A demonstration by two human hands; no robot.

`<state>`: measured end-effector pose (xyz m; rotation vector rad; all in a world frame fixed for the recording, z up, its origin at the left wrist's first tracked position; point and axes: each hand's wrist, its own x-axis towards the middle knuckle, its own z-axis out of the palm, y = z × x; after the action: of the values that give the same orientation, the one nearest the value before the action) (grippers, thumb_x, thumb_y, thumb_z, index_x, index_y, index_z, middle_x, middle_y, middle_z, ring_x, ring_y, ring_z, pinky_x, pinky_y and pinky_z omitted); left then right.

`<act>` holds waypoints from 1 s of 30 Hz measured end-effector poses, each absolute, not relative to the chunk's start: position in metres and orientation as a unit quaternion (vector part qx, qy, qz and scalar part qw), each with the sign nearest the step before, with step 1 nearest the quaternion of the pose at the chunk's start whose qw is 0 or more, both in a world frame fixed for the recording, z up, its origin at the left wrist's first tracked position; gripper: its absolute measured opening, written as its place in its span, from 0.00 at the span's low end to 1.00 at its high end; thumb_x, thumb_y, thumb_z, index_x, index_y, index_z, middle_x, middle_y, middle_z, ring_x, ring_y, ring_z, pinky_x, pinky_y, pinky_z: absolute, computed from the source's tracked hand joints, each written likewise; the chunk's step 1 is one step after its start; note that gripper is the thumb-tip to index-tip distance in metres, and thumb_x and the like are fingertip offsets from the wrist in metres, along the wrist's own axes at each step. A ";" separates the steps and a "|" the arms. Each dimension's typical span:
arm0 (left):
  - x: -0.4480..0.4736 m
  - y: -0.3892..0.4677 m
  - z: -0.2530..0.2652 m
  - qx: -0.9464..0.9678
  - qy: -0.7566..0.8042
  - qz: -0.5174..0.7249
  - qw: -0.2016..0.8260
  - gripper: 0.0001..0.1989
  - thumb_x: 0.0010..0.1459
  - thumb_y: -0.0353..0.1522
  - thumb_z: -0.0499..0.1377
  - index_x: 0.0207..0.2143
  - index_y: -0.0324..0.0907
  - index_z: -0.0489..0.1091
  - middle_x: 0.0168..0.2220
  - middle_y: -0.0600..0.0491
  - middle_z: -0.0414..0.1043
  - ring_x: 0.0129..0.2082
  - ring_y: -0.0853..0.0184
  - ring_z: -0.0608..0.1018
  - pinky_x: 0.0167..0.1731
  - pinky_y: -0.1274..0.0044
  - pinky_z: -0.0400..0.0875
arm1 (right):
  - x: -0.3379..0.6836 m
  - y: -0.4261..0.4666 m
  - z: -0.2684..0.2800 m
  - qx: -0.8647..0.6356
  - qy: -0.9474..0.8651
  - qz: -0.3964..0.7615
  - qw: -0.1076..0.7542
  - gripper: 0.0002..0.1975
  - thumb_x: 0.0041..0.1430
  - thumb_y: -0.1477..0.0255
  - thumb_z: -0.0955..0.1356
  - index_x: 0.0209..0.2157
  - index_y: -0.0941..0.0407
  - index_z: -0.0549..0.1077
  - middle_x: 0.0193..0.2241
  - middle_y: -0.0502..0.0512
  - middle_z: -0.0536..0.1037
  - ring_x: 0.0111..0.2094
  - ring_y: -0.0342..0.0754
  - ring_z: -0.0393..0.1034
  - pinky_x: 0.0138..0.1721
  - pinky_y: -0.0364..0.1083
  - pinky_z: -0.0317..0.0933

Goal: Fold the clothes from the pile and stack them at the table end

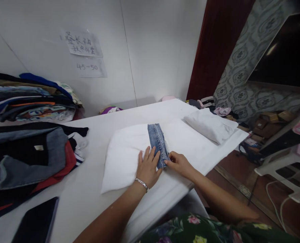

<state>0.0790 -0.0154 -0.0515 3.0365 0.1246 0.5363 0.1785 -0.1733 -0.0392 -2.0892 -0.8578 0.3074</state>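
Note:
A folded white cloth [126,152] lies on the table in front of me. Across its right side runs a blue denim strip [157,141], narrow and upright in view, with a frayed or stitched seam along it. My left hand [148,165] rests flat with fingers spread, partly on the white cloth and partly on the denim's lower left edge. At the denim's lower right corner, my right hand [177,163] pinches its edge between thumb and bent fingers. Whether the denim is joined to the white cloth cannot be made out.
Folded clothes [38,101] are stacked at the back left, with dark and red garments [33,155] before them. A phone [35,219] lies near the front left. A white pillow-like bundle [210,125] sits at the right. Beyond the table's right edge stands a plastic stool [289,168].

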 end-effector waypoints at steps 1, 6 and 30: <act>0.079 -0.015 -0.052 0.983 0.039 0.177 0.029 0.29 0.57 0.43 0.53 0.60 0.44 0.59 0.65 0.49 0.52 0.65 0.54 0.51 0.61 0.53 0.47 | 0.179 -0.174 -0.043 -0.816 -0.344 0.131 0.445 0.14 0.54 0.60 0.67 0.26 0.55 0.64 0.20 0.44 0.65 0.22 0.40 0.57 0.25 0.41 0.49; 0.079 -0.015 -0.051 0.983 0.037 0.176 0.038 0.29 0.57 0.42 0.53 0.60 0.44 0.59 0.64 0.49 0.54 0.65 0.54 0.52 0.60 0.52 0.47 | 0.179 -0.172 -0.051 -0.722 -0.303 0.215 0.583 0.15 0.53 0.59 0.67 0.25 0.55 0.64 0.21 0.44 0.63 0.22 0.39 0.55 0.23 0.41 0.52; 0.081 -0.015 -0.045 0.983 0.046 0.173 0.032 0.24 0.59 0.37 0.51 0.58 0.46 0.62 0.62 0.50 0.58 0.63 0.53 0.57 0.59 0.52 0.50 | 0.164 -0.174 -0.050 -0.551 -0.225 0.333 0.731 0.15 0.49 0.63 0.73 0.36 0.56 0.71 0.30 0.51 0.74 0.29 0.42 0.69 0.23 0.39 0.56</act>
<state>0.0806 -0.0148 -0.0448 3.0267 0.1411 0.5340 0.1637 -0.1737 -0.0499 -1.2135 -0.4947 0.7328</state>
